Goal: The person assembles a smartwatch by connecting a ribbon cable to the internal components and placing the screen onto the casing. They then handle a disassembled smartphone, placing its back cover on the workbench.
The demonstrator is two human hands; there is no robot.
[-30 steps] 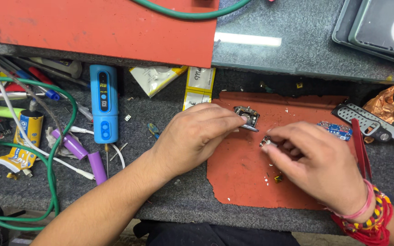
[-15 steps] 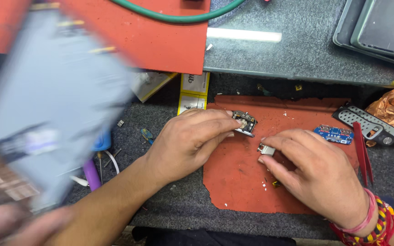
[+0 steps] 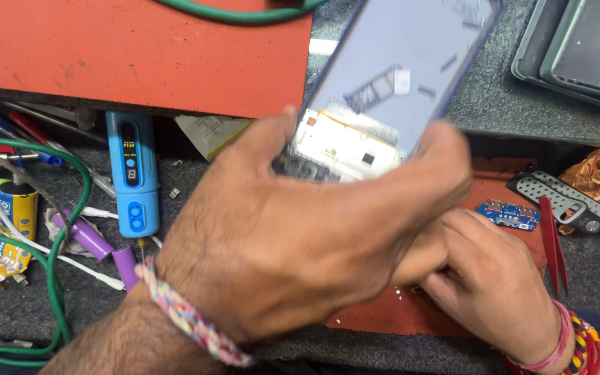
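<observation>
Head view, left hand [image 3: 300, 243] raised, gripping opened phone [image 3: 397, 83]

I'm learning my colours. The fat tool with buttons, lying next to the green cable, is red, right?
Not quite. The fat tool with buttons lying next to the green cable is blue, not red. The head view shows it clearly.
</observation>
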